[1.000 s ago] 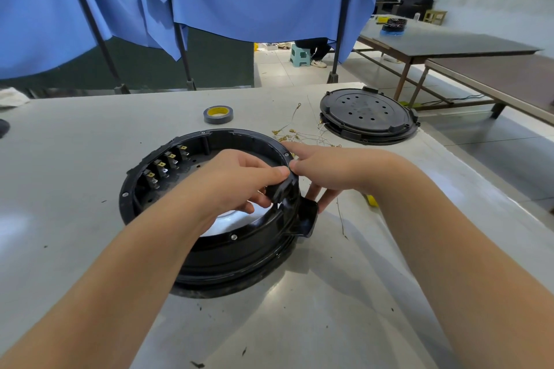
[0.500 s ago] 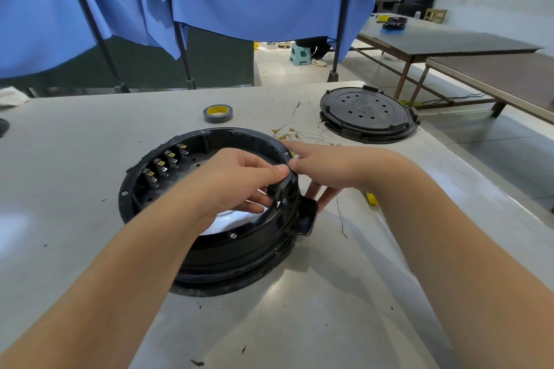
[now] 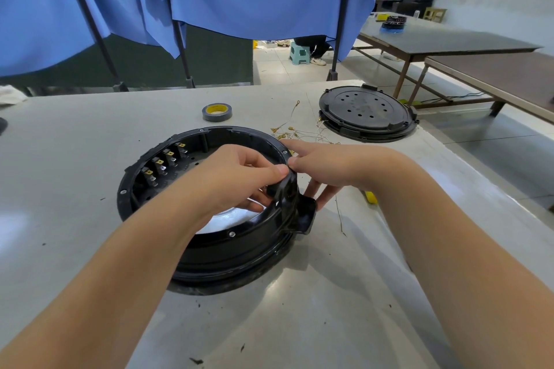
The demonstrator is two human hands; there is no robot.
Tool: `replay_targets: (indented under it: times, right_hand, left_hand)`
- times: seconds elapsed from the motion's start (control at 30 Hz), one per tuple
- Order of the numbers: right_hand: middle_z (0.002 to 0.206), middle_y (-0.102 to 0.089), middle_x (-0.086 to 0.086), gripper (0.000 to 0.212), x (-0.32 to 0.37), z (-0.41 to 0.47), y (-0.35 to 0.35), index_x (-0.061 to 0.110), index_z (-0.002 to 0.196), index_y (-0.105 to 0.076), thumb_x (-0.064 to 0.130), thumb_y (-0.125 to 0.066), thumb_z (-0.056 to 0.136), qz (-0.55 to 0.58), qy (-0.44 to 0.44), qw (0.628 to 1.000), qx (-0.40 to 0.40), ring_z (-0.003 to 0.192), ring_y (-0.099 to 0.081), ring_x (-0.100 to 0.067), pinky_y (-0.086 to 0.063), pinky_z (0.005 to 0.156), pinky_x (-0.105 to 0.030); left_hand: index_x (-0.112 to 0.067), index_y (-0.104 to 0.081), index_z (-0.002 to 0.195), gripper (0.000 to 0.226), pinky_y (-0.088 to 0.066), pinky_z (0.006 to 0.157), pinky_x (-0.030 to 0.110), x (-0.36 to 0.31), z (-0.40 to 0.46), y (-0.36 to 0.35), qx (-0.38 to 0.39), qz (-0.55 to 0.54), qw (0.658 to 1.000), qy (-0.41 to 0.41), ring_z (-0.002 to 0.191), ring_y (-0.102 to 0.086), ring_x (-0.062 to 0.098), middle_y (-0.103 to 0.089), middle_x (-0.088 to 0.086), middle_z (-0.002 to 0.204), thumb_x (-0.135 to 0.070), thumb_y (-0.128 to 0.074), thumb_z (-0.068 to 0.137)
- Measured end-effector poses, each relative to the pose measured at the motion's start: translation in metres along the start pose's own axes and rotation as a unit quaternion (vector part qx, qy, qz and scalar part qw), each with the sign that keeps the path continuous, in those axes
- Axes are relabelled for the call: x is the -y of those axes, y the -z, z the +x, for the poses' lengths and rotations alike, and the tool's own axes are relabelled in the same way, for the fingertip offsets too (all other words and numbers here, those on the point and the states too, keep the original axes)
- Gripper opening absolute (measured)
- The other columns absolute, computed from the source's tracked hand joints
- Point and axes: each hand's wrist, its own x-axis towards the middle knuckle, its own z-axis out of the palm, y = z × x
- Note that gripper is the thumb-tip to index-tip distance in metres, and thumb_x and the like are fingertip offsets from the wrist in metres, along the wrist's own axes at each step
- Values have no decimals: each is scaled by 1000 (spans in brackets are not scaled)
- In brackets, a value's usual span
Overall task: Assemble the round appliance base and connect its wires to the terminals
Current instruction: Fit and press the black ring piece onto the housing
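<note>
The round black appliance base (image 3: 156, 158) lies open side up in the middle of the table, with a row of brass terminals (image 3: 163, 162) along its far left inner wall. My left hand (image 3: 230, 176) reaches inside the ring and pinches a small black part (image 3: 281, 188) at the right rim. My right hand (image 3: 329, 164) grips the same spot from outside, thumb on top of the rim. A black tab (image 3: 305, 214) sticks out of the base just below my hands. Loose wires with gold ends (image 3: 299, 134) lie behind the base.
A black round cover plate (image 3: 365, 112) lies at the back right of the table. A roll of tape (image 3: 217, 112) sits behind the base. A small yellow item (image 3: 370, 196) lies by my right wrist. Blue cloth on stands hangs beyond the table's far edge.
Both hands have stayed on the right rim, with only slight finger shifts. The base has barely moved.
</note>
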Motion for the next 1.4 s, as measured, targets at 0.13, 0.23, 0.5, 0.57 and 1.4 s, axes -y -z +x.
replay_targets:
  times: [0.13, 0.23, 0.5, 0.57, 1.4]
  right_hand:
    - [151, -37, -7, 54, -1, 1, 0, 41, 152, -12, 23, -30, 105, 3, 1, 1000, 7, 79, -70, -20, -61, 67, -34]
    - [144, -41, -1, 52, -2, 2, 2, 42, 149, -19, 26, -34, 102, 13, 2, 1000, 19, 80, -72, -21, -61, 66, -35]
    - [139, -42, 4, 53, -8, 2, 10, 40, 144, -31, 44, -50, 95, 46, 16, 996, 80, 78, -73, -19, -60, 74, -39]
    - [146, -36, 5, 68, -10, 2, 13, 44, 149, -19, 46, -56, 93, 56, 11, 993, 99, 87, -73, -21, -60, 74, -38]
    - [125, -61, 6, 76, -2, -11, 14, 48, 139, -31, 48, -72, 75, -15, 42, 990, 135, 96, -71, -20, -60, 79, -36]
  left_hand:
    - [-13, -68, 74, 21, -55, 52, 19, 2, 0, -1, -4, 3, 1000, -7, 50, -61, 6, -65, -5, 53, -28, -69, 87]
    - [-12, -67, 74, 21, -55, 52, 20, 1, 0, 0, 1, -2, 1000, -2, 49, -60, 8, -64, -1, 55, -28, -69, 88]
    - [-12, -65, 86, 16, -54, 51, 20, 4, 4, -1, 8, -27, 999, 24, 46, -58, 7, -63, -4, 51, -28, -68, 88]
    - [-14, -60, 96, 20, -53, 49, 22, 6, 6, -1, -5, -35, 999, 27, 45, -59, 7, -63, -3, 51, -28, -70, 87]
    - [-14, -62, 88, 21, -52, 52, 18, 8, 5, -2, 20, -68, 997, 38, 47, -58, 4, -64, 0, 67, -34, -69, 87]
